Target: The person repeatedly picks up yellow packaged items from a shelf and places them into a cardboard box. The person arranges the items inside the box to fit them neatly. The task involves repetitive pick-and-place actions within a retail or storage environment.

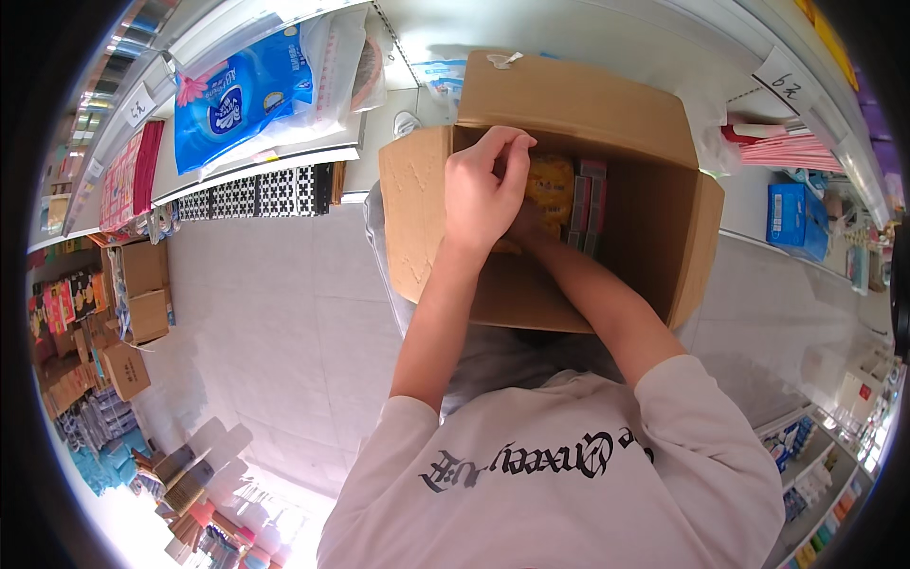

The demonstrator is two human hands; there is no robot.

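Observation:
An open cardboard box (576,89) stands before me, its flaps folded outward. My left hand (487,188) is above the box's left side, with its fingers curled in and nothing showing between thumb and forefinger. Down inside the box, in shadow, my right hand (525,219) reaches to several yellow packages (553,181); its fingers are mostly hidden. Beside the packages, thin boxes with pinkish-red edges (589,203) are lined up. The left forearm partly covers the box's left flap (416,206).
Shelves run along the far side, with a blue plastic pack (245,99) at left and a blue carton (796,217) at right. Grey tiled floor (263,284) lies to the left. Stacked cardboard cartons (146,284) stand farther left. My knees flank the box.

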